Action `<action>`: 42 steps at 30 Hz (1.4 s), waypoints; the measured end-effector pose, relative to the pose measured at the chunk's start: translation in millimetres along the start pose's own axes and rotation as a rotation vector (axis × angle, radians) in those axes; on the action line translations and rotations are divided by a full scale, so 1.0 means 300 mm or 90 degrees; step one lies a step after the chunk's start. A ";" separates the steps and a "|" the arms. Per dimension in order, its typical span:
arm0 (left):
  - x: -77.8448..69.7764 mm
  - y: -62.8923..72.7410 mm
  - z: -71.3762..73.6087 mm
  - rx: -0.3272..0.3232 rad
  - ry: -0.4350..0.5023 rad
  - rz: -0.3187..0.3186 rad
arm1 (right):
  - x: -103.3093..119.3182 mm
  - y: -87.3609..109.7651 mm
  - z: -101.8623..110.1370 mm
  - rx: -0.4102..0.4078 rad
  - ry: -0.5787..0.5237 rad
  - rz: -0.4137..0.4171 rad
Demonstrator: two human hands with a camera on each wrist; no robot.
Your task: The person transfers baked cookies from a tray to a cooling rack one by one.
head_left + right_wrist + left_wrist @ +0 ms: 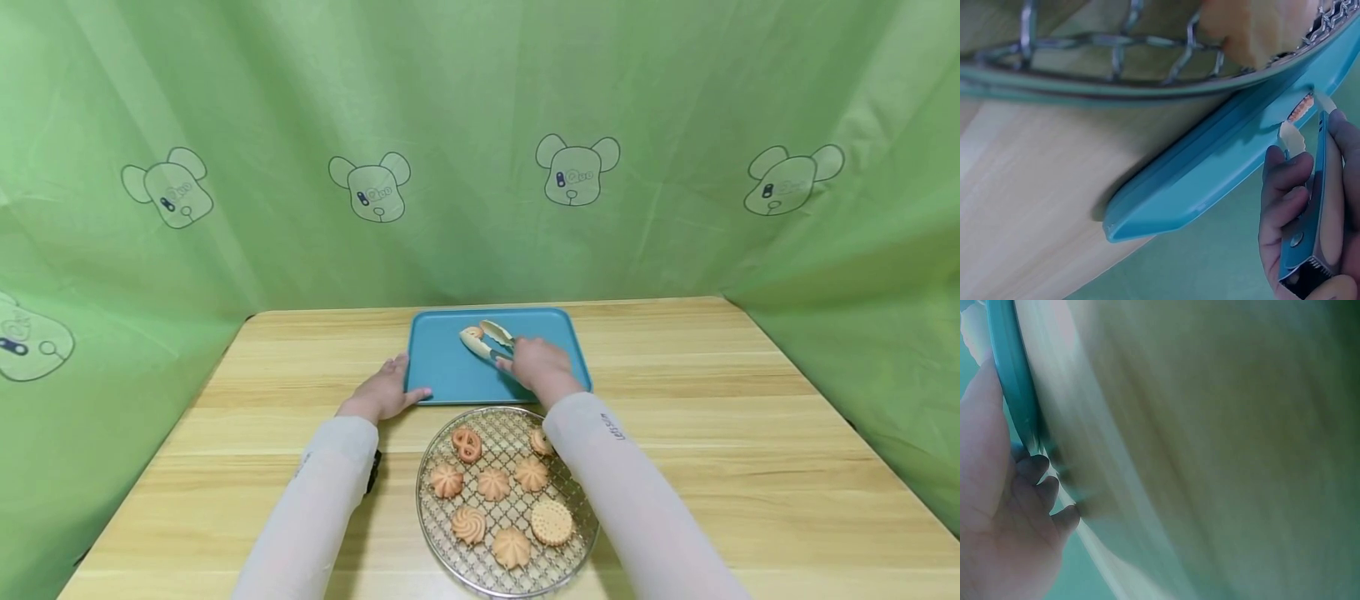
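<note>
My right hand [542, 365] grips a pair of tongs [1310, 231] with blue-green arms and cream scalloped tips. Those tips reach over the blue tray [442, 371], and a small baked cookie [1300, 108] lies at them, partly hidden by one tip in the head view. At the tray's near left corner, my left hand [385, 389] rests with fingers along the left side and the thumb over the front edge. Nearer to me, a round wire rack [480, 573] bears several cookies, among them a pretzel-shaped cookie [467, 446] and a round dotted cookie [552, 522].
The rack's far rim stands close to the tray's front edge. My right sleeve [622, 483] passes over the rack's right side and partly covers one cookie [540, 442]. A green curtain [480, 250] hangs behind the wooden table [705, 433] and along its sides.
</note>
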State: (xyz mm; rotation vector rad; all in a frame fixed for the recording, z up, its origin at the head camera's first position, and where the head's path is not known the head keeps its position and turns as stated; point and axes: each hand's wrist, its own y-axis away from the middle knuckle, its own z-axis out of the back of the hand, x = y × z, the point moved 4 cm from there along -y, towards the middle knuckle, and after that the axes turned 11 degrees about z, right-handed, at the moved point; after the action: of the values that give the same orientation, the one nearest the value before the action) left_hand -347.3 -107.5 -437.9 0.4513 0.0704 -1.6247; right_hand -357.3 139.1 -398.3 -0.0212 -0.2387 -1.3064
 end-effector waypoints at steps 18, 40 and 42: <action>0.000 0.003 -0.001 0.002 0.000 0.002 | -0.022 0.014 0.009 -0.038 -0.021 0.048; 0.000 0.002 -0.008 0.006 0.002 0.003 | -0.139 0.115 0.052 -0.112 0.002 0.126; -0.002 0.004 -0.005 0.005 0.003 0.004 | -0.146 0.128 0.057 -0.120 -0.001 0.138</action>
State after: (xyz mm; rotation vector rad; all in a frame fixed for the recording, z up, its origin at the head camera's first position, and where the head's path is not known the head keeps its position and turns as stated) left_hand -345.9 -106.6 -438.8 0.4609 0.0655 -1.6192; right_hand -333.9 193.6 -385.3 -0.2028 -0.1105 -1.1094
